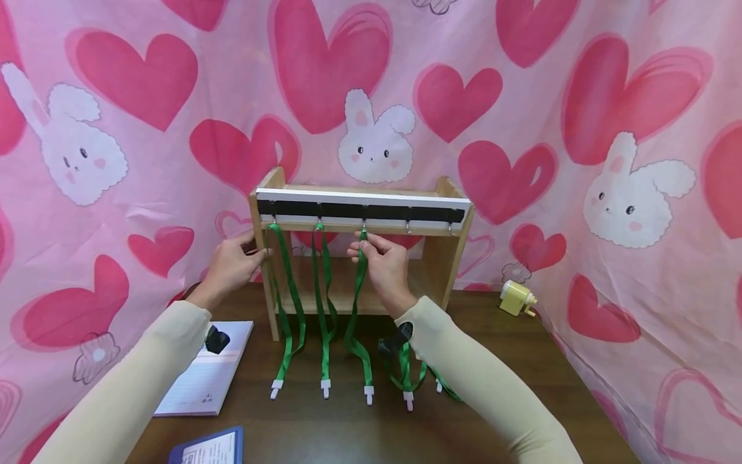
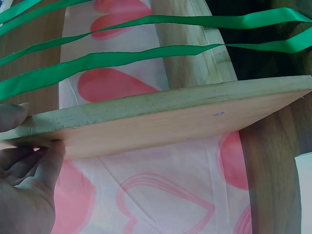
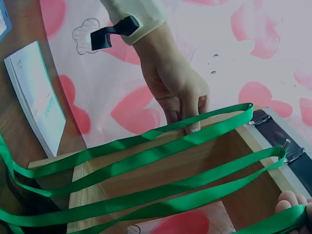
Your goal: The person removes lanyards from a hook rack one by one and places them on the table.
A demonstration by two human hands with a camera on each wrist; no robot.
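Observation:
A small wooden shelf (image 1: 274, 283) stands on the table, a black strip with hooks (image 1: 336, 211) along its top front. My left hand (image 1: 230, 263) grips its left side panel (image 2: 146, 109), thumb on one face and fingers on the other. My right hand (image 1: 387, 265) pinches the top of a green lanyard (image 1: 358, 283) just below the middle hook; whether its loop is on the hook is hard to tell. To the left, two more lanyards (image 1: 327, 258) hang from hooks, white clips (image 1: 277, 388) at their lower ends. The two right hooks (image 1: 408, 227) carry nothing.
More green lanyards (image 1: 406, 367) lie on the table under my right forearm. A notebook (image 1: 214, 380) lies at left, a blue-edged card (image 1: 209, 448) in front. A small yellow object (image 1: 516, 298) sits at the back right, near the heart-patterned cloth (image 1: 522, 96).

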